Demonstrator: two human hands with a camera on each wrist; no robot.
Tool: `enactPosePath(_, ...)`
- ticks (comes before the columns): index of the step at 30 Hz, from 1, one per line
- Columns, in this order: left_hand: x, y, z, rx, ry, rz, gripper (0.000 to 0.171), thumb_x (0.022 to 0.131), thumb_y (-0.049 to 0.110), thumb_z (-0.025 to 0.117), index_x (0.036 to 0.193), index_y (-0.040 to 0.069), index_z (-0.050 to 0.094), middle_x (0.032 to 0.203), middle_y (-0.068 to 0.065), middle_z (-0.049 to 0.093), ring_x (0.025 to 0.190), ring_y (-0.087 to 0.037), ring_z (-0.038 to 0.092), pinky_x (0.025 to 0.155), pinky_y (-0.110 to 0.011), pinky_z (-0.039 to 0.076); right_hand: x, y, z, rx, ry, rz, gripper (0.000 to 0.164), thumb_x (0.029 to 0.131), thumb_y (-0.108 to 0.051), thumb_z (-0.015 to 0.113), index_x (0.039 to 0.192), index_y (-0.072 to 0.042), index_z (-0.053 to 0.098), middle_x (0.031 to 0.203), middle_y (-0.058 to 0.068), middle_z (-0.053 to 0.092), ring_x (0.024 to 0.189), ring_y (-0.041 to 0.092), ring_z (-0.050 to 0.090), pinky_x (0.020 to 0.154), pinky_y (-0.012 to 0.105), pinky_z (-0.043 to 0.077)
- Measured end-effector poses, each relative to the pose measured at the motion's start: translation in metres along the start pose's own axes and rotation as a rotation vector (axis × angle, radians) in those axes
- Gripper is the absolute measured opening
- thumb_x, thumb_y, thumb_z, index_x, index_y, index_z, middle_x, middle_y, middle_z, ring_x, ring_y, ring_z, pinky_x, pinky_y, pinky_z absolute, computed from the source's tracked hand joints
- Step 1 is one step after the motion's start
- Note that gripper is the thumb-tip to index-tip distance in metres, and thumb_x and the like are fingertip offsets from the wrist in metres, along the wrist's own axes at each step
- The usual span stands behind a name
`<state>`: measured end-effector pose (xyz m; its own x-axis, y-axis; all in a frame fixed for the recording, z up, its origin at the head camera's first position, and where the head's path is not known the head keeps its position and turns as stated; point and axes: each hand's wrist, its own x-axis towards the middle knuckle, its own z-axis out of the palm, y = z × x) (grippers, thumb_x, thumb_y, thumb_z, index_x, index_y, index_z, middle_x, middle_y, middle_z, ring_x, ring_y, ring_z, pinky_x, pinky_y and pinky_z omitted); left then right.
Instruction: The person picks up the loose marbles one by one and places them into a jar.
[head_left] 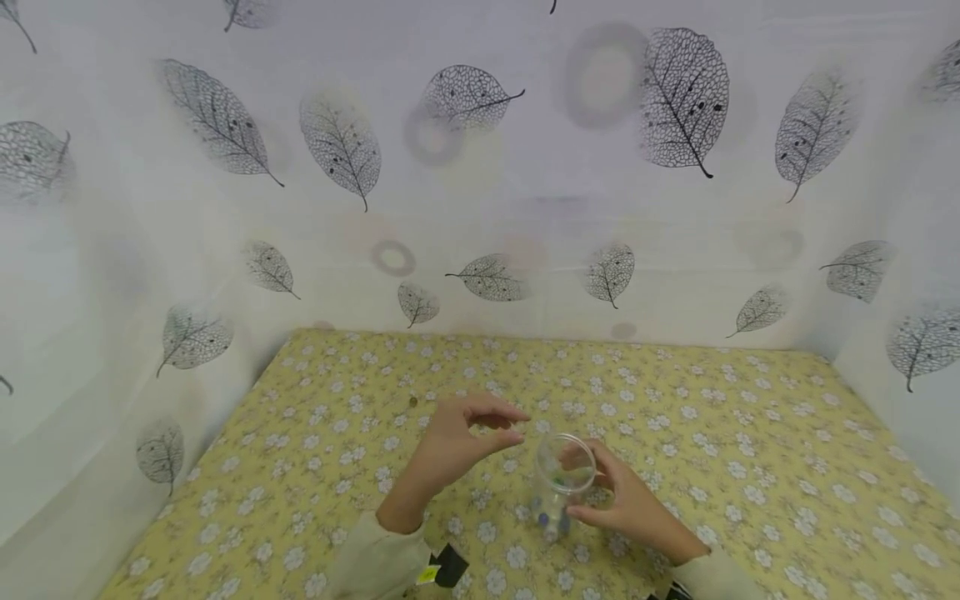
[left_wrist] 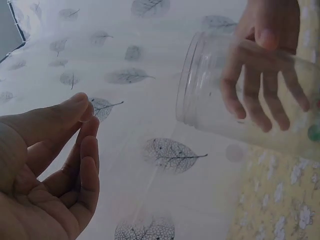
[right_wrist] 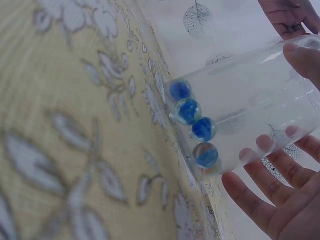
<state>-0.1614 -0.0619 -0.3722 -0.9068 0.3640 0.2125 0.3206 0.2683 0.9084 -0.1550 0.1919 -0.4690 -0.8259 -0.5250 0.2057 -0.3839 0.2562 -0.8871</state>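
Observation:
A clear plastic jar (head_left: 564, 467) stands upright on the table, its mouth uncovered. Several blue-swirled marbles (right_wrist: 202, 129) lie at its bottom, and a green marble (left_wrist: 314, 132) shows through its wall in the left wrist view. My right hand (head_left: 630, 504) holds the jar from the right, thumb on the near side and fingers curved around the far side. To the left of the rim, my left hand (head_left: 468, 442) hovers with fingers loosely bent. Thumb and forefinger stand apart in the head view, with nothing visible between them.
One small dark marble (head_left: 413, 402) lies on the flowered yellow tablecloth (head_left: 330, 450), beyond and left of my left hand. White leaf-printed sheets (head_left: 540, 217) close off the back and both sides of the table.

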Motion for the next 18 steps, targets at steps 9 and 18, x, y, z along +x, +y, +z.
enactPosePath(9,-0.003,0.007,0.016,0.024,-0.014,0.064,0.021,0.082,0.018,0.073,0.102,0.013,0.073,0.099,-0.004,0.070,0.087,-0.018,0.063,0.080,-0.024,0.053,-0.001,0.000,0.000,-0.004,0.000,0.007,0.064,0.082,-0.007,0.071,0.136,0.000,0.038,0.124,0.021,0.053,0.109,0.031,0.058,0.082,0.028,0.054)
enactPosePath(18,-0.001,0.002,0.030,-0.008,-0.035,0.053,0.022,0.081,0.018,0.073,0.102,0.012,0.073,0.101,-0.004,0.070,0.087,-0.013,0.062,0.082,-0.027,0.054,-0.001,0.001,0.000,-0.008,-0.007,-0.018,0.061,0.083,-0.007,0.071,0.135,-0.009,0.040,0.125,0.019,0.053,0.107,0.032,0.059,0.082,0.030,0.055)
